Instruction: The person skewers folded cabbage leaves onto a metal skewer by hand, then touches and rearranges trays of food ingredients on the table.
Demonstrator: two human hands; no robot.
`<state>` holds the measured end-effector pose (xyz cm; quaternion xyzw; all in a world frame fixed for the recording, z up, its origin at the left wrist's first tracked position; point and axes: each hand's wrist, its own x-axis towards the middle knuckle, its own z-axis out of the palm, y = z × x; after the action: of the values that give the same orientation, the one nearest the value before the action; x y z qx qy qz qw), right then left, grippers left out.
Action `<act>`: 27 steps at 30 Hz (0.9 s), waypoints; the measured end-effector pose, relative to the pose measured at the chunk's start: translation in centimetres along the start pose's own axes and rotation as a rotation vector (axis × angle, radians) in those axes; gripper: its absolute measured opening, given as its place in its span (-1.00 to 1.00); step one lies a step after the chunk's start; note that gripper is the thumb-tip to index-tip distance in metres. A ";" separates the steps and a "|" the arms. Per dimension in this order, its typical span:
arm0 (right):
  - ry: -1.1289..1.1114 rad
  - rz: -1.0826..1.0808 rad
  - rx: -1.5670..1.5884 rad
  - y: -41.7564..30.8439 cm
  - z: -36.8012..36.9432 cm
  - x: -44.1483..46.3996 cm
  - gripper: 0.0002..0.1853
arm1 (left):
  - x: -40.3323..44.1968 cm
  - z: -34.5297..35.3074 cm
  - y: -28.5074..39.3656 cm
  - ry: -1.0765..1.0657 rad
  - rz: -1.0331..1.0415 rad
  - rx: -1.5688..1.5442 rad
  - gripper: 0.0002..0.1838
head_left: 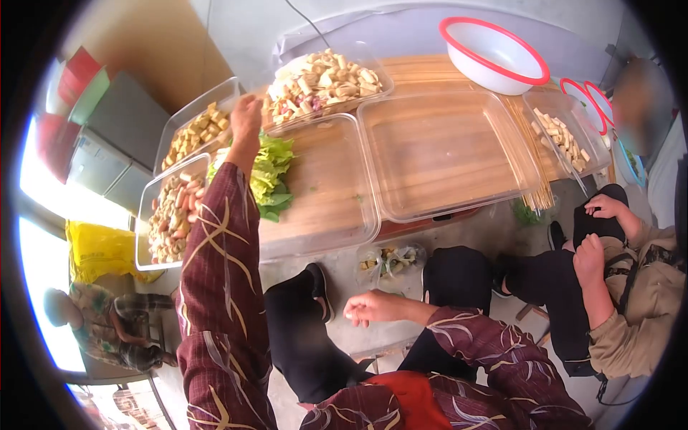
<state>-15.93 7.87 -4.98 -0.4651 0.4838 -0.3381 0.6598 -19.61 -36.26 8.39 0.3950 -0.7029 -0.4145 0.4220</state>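
My left hand is stretched far out over the table, between a clear bin of cut yellowish chunks and a bin heaped with pale cut pieces. Its fingers are bent together, and whatever they hold is hidden. Under that wrist, leafy greens lie in the left end of a large clear tray. Another clear bin, with pinkish-brown pieces, sits beside my left sleeve. My right hand hovers over my lap with its fingers loosely curled in, and nothing shows in it.
A second large clear tray stands to the right, with thin wooden skewers along its side. Farther right is a bin of short pale pieces. A red-rimmed white basin stands behind. A bag rests below the table edge. People sit on both sides.
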 end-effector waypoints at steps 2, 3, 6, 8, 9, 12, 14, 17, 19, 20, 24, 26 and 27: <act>-0.023 -0.004 0.024 -1.0 -0.2 -0.4 -0.71 | 3.2 0.0 -2.3 0.062 0.106 0.254 -0.51; -0.036 -0.021 0.034 -1.5 -0.2 -0.5 -0.72 | 3.4 -0.3 -1.7 -0.021 0.038 0.275 -0.45; 0.011 -0.089 0.116 -1.5 -0.3 -0.2 -0.71 | 5.7 -0.5 -2.7 -0.100 -0.051 0.541 -0.36; 0.003 -0.101 0.215 -2.0 -0.6 -0.1 -0.71 | 7.9 -0.3 -4.0 -0.109 -0.043 0.628 -0.34; 0.016 -0.116 0.208 -2.0 -0.9 -0.1 -0.68 | 8.1 0.1 -4.1 -0.123 -0.043 0.623 -0.34; 0.156 -0.010 0.334 -2.7 -2.1 -1.3 -0.68 | 8.4 -0.2 -4.2 -0.112 0.077 0.703 -0.35; 0.199 -0.023 0.383 -2.5 -3.2 -2.7 -0.64 | 8.0 -0.9 -4.5 -0.281 -0.171 0.408 -0.46; 0.411 -0.141 0.641 -4.5 -4.9 -6.5 -0.43 | 10.9 -1.3 -9.3 -0.408 -0.269 0.268 -0.49; 0.561 -0.186 0.718 -5.7 -6.1 -8.8 -0.41 | 13.9 -1.3 -12.6 -0.446 -0.345 0.224 -0.51; 0.631 -0.236 0.793 -6.1 -6.6 -9.7 -0.39 | 14.7 -1.2 -13.6 -0.461 -0.393 0.211 -0.52; 0.722 -0.269 0.948 -6.7 -9.1 -11.1 -0.38 | 19.5 -2.8 -19.8 -0.461 -0.642 0.191 -0.54; 0.758 -0.227 0.963 -6.8 -10.1 -11.5 -0.36 | 18.4 -3.8 -17.3 -0.540 -0.614 0.135 -0.57; 0.761 -0.163 0.965 -6.7 -10.8 -11.7 -0.35 | 17.7 -4.5 -15.5 -0.590 -0.578 0.102 -0.60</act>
<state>-29.71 13.02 4.03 0.0031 0.4406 -0.7102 0.5491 -18.20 -58.73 0.25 0.4606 -0.6736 -0.5761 0.0486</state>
